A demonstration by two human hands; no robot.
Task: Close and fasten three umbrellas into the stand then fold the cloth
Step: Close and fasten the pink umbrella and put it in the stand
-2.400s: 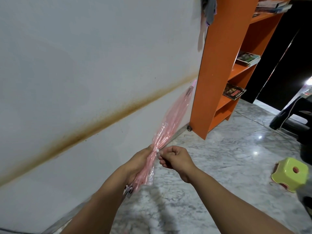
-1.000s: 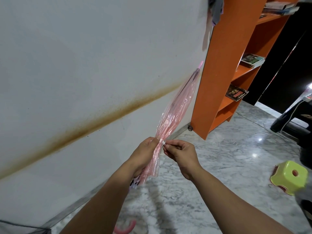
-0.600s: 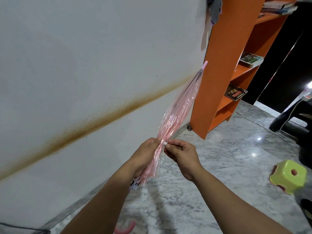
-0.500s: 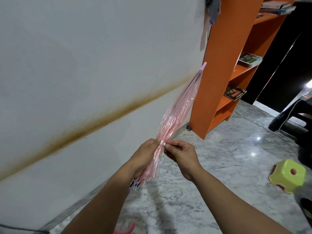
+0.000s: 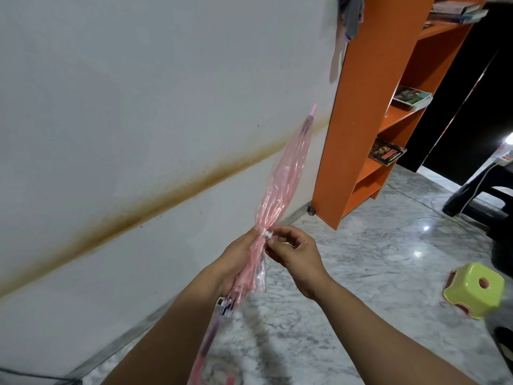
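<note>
Head: left hand grips umbrella.

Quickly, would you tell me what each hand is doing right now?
Left hand: grips the pink umbrella.
Right hand: pinches its white fastener.

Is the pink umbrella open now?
No, the umbrella is closed, its canopy gathered into a narrow bundle that the left hand grips while the right hand pinches its white fastener.
</note>
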